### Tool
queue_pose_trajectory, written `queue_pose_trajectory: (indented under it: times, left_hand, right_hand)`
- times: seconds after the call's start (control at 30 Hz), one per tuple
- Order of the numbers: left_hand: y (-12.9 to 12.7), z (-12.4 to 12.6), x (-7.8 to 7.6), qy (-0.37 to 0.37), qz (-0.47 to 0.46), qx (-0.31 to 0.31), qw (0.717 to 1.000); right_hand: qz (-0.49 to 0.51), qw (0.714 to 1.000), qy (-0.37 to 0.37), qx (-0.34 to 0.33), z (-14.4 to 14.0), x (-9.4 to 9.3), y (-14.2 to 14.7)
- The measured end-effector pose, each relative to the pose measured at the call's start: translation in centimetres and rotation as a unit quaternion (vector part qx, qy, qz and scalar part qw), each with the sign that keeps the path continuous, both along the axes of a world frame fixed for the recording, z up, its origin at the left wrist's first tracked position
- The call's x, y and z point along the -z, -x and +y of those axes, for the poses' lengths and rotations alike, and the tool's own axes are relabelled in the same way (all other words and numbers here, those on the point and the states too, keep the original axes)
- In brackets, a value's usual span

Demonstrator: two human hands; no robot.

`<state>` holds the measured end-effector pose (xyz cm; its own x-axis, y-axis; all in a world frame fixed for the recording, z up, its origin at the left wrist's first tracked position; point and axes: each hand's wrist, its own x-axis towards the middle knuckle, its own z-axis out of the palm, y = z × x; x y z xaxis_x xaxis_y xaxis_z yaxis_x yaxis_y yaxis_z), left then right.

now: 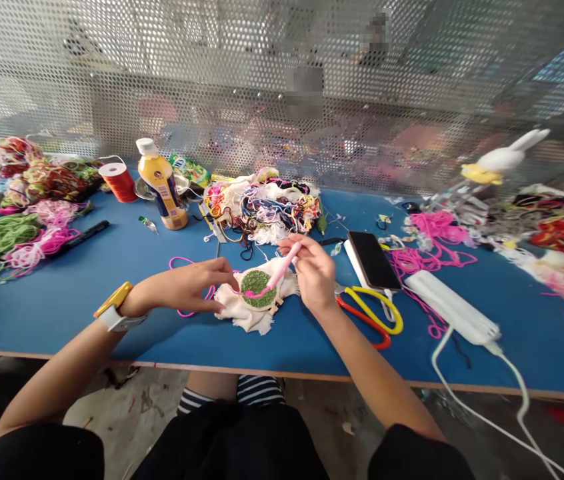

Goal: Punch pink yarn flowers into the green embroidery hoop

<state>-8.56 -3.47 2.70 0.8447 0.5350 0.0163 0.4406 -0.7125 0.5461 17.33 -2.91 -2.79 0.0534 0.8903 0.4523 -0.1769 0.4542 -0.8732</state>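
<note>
Punching pink yarn into a small round embroidery hoop point(258, 289) that lies on white cloth point(249, 313) near the front edge of the blue table point(112, 280). Right hand point(315, 273) closed in a pencil grip around a pink punch needle point(282, 270), tip slanted down onto the green-filled hoop. Left hand point(197, 285) half-curled, fingertips pressing the hoop's left rim, pinning it flat. Best kept that way: cloth taut, needle steeper, loose pink yarn point(187, 287) slack behind the left hand so nothing snags. Just right of the working wrist, scissors point(369, 313) with yellow and red handles, close enough to catch a sleeve or the yarn. Beyond, 1 phone point(373, 260), 1 white power strip point(452, 308), a thread tangle point(262, 203), 1 bottle point(162, 193).
</note>
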Motion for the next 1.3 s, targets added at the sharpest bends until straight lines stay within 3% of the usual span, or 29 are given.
queue_pose_trajectory:
  times: [0.07, 0.13, 0.23, 0.33, 0.47, 0.57, 0.7, 0.8, 0.9, 0.97, 1.1, 1.17, 1.3]
  left_hand:
    - [-0.7, -0.9, 0.5, 0.001, -0.026, -0.027, 0.999]
    - [-1.7, -1.5, 1.5, 0.036, -0.082, -0.073, 0.993]
    - [-3.3, -1.6, 3.1, 0.148, -0.17, -0.093, 0.97]
    - [-4.1, -1.0, 3.6, 0.268, -0.247, -0.156, 0.918]
    - [-4.0, -0.1, 3.9, 0.333, -0.271, -0.216, 0.877]
    - [-4.0, 0.3, 4.4, 0.361, -0.256, -0.224, 0.868]
    - [-4.4, 0.6, 4.7, 0.32, -0.212, -0.195, 0.902]
    - [-4.4, 0.8, 4.2, 0.284, -0.208, -0.178, 0.919]
    - [-3.9, 1.1, 3.3, 0.267, -0.259, -0.206, 0.905]
    - [-3.5, 1.3, 2.5, 0.249, -0.297, -0.238, 0.89]
    - [-3.3, 0.9, 0.1, 0.162, -0.321, -0.257, 0.897]
    - [-3.4, 0.2, -1.2, 0.162, -0.323, -0.237, 0.902]
    - [-2.5, -1.1, -4.0, 0.19, -0.342, -0.238, 0.889]
  right_hand:
    - [0.051, 0.995, 0.056, -0.06, -0.3, -0.3, 0.3]
    - [0.051, 0.994, 0.07, -0.062, -0.7, -0.5, 0.7]
    - [-0.001, 0.999, 0.046, -0.015, -1.1, -0.5, 1.0]
    - [-0.034, 0.998, 0.033, 0.041, -1.0, -0.2, 1.0]
    - [-0.026, 0.996, 0.048, 0.077, -0.3, 0.4, 1.0]
    - [-0.02, 0.995, 0.062, 0.08, -0.3, 0.7, 1.3]
    - [-0.006, 0.994, 0.073, 0.083, -0.2, 0.7, 1.4]
    - [0.018, 0.989, 0.057, 0.138, 0.6, 0.6, 0.3]
    - [0.001, 0.976, 0.026, 0.215, 2.0, 0.5, -1.8]
    - [-0.059, 0.973, 0.02, 0.222, 2.6, 0.6, -2.6]
    - [-0.277, 0.955, -0.007, 0.103, 1.7, 0.7, -1.4]
    - [-0.352, 0.935, -0.031, 0.032, 0.6, 0.4, 0.0]
    - [-0.426, 0.904, -0.026, 0.02, -0.6, -0.5, 0.1]
